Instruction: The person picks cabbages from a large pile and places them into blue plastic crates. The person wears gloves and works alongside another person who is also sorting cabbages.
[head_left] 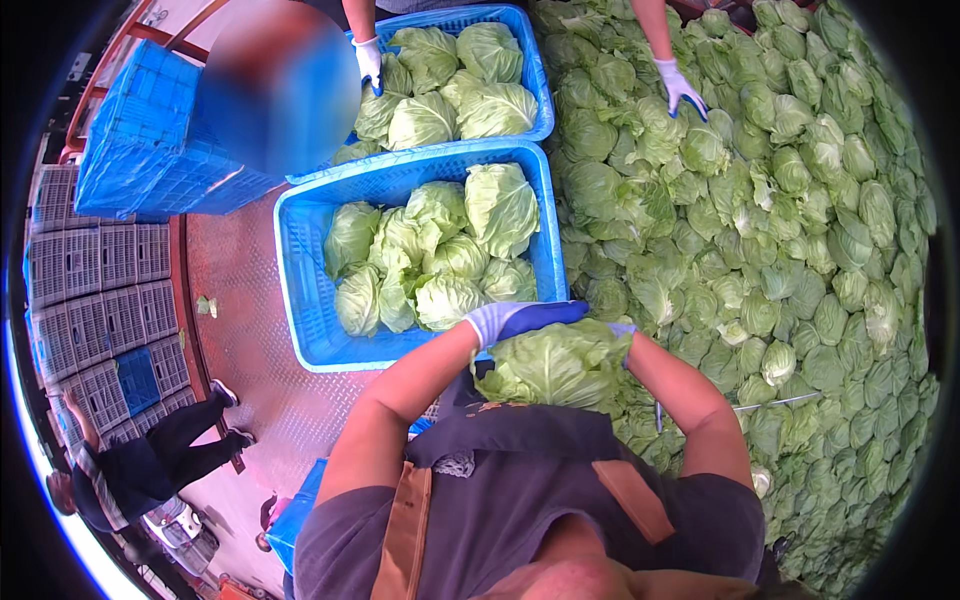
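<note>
A green cabbage (560,365) with loose outer leaves is held close to my chest between both hands. My left hand (525,320), in a white glove with a blue palm, lies over its far left side. At its right side is my right hand (625,338), where only a bit of the glove shows and the fingers are hidden. Just beyond my left hand stands a blue plastic crate (283,265) with several cabbages (435,212) in it. To the right spreads a large pile of cabbages (790,260).
Across from me, a co-worker's gloved hands touch cabbages: one hand (370,65) at a second filled blue crate (545,85), another hand (682,88) over the pile. Blue crates (140,130) stand far left, beyond the metal floor (250,290). Grey crates (100,265) and a person (150,465) are left. A thin straight rod (780,402) lies on the pile.
</note>
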